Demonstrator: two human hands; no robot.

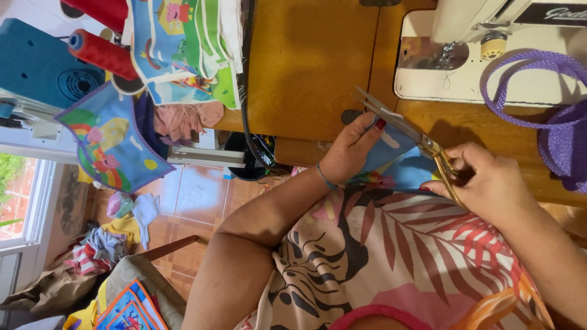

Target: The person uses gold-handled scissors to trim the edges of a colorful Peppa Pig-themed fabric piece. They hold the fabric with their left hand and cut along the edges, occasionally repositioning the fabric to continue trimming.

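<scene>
My left hand (351,150) pinches a piece of blue printed fabric (400,166) at the front edge of a wooden sewing table (306,61). My right hand (492,183) grips gold-handled scissors (422,143) by their loops. The steel blades stand apart and point up-left, across the top of the fabric and just past my left fingertips. The fabric's lower part hangs over my lap, which is covered by a leaf-patterned dress (416,256).
A white sewing machine (483,55) stands at the back right, with a purple dotted strap (526,67) and purple cloth over it. Cartoon-print fabric pieces (183,49), red thread cones (101,52) and a blue machine lie at the left. Clothes and scraps litter the tiled floor (195,195).
</scene>
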